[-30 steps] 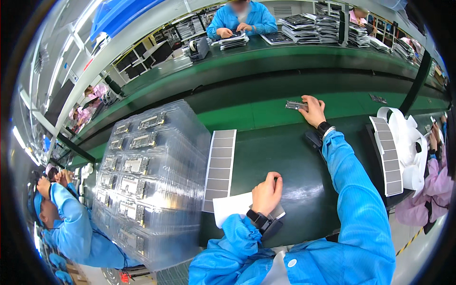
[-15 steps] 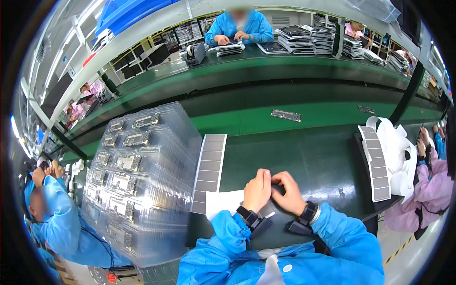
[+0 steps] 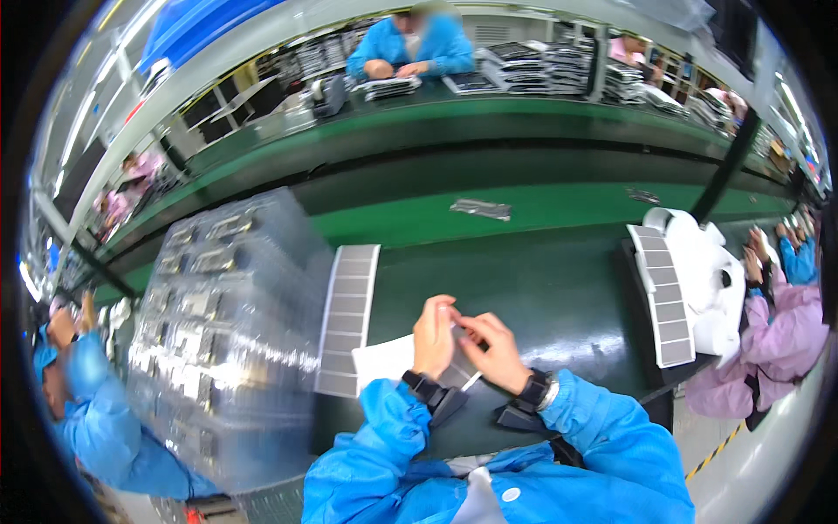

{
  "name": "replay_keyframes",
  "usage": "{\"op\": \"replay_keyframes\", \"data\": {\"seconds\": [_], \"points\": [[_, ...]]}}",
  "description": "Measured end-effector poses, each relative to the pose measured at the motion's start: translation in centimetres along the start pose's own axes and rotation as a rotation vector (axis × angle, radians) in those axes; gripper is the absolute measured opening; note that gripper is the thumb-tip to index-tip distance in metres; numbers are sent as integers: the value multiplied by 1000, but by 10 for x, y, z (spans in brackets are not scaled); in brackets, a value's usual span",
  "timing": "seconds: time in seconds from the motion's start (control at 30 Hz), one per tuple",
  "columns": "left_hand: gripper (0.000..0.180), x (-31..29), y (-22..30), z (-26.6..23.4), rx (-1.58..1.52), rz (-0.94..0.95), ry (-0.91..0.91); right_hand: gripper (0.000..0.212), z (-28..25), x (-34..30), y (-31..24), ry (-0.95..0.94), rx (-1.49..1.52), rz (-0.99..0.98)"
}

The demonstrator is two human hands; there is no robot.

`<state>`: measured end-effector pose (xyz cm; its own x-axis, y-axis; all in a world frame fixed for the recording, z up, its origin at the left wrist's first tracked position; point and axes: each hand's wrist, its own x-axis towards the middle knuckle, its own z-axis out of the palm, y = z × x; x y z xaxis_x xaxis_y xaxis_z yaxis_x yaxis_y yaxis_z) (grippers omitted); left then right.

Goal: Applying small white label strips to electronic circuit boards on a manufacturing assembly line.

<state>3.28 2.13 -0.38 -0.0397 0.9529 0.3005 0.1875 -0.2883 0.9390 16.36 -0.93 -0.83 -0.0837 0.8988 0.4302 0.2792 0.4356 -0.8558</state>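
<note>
Both hands meet over the dark green bench in front of me. My left hand (image 3: 433,339) is closed, its fingers pressed together and pointing away from me. The fingertips of my right hand (image 3: 497,351) are bent in a pinch against it. Whatever sits between the fingertips is too small or hidden to make out. Beneath and between the hands shows part of a grey piece (image 3: 460,374) with a pale edge. A white sheet (image 3: 381,361) lies partly under my left hand. Beyond its left edge is a strip of grey rectangular stickers (image 3: 347,301) on white backing.
A tall stack of clear plastic trays (image 3: 292,262) with circuit boards stands at left. To the right, another sticker strip (image 3: 662,297) leans by a white ribbon roll (image 3: 709,279). A circuit board (image 3: 480,209) lies on the far green ledge. Co-workers sit opposite and at both sides.
The whole view has shifted, so the bench and its things sit further left in the picture. My hands stay together, with the right fingertips drawn closer to the left ones.
</note>
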Motion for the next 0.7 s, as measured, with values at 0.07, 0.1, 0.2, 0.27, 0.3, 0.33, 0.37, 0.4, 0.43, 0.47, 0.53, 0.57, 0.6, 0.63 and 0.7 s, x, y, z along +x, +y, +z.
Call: {"op": "replay_keyframes", "data": {"seconds": [0.07,0.1,0.2,0.27,0.3,0.33,0.37,0.4,0.43,0.47,0.53,0.57,0.6,0.63,0.7], "points": [[30,-2,-8,5,18,11,-29,34,-2,-3,10,-14,-90,-52],[29,-2,-6,6,50,46,-38,34,-3,-3,12,-17,-112,-74],[28,-5,5,-1,111,-48,-57,27,7,-2,14,44,-70,-149],[29,-9,3,-5,149,18,-54,25,10,-2,8,-16,-7,-23],[30,-9,-2,-7,182,47,-49,25,12,-1,7,-33,1,11],[30,-9,-6,-9,209,51,-64,25,11,-1,4,-27,12,-17],[29,-8,-10,-9,242,52,-67,24,12,0,8,-56,25,-8],[29,-7,-10,-9,246,87,-87,23,14,-1,12,-43,55,1],[29,-6,-10,-6,253,118,-101,21,14,0,18,-38,89,8],[30,-6,-7,-4,219,58,-120,21,10,-1,15,-17,72,8],[29,-3,0,-1,219,33,-171,16,5,-2,10,-10,175,37],[29,-2,2,0,232,-5,-205,16,1,-2,10,-2,166,35],[29,-2,-4,-2,227,31,-187,17,3,-2,12,-24,144,22],[29,-3,-12,-5,230,28,-180,18,8,-2,14,-48,124,9],[29,-1,-18,-1,204,162,-104,19,9,-2,13,-10,129,-15]]}}
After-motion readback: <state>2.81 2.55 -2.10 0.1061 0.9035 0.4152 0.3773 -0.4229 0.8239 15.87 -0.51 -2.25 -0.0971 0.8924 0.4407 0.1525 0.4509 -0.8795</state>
